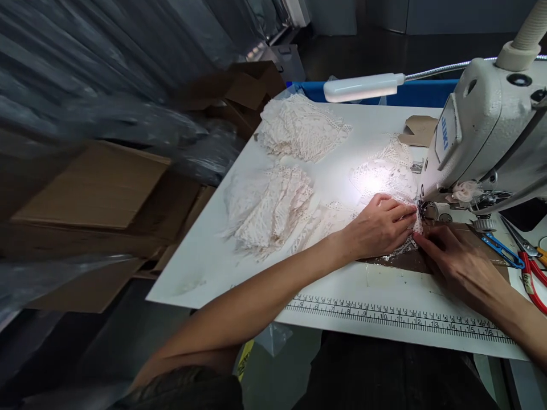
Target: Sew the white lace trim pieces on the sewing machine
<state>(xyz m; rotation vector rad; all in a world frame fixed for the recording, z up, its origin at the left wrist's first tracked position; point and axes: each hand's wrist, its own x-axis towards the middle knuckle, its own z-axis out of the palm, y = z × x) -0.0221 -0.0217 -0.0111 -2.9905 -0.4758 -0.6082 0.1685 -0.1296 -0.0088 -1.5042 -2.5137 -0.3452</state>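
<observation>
My left hand [378, 225] lies flat on a piece of white lace [404, 245], fingers stretched toward the presser foot [423, 209] of the white sewing machine [487, 136]. My right hand [453, 256] rests just to the right, its fingertips pinched on the lace edge near the needle. A bright lamp spot lights more lace [384, 171] behind the hands.
Two piles of lace pieces [273, 208] [301, 128] lie on the white table [213, 262]. Blue snips [502, 250] and red-handled scissors [534, 279] sit right of the machine. A ruler strip [397, 313] runs along the front edge. Cardboard boxes [98, 188] stand to the left.
</observation>
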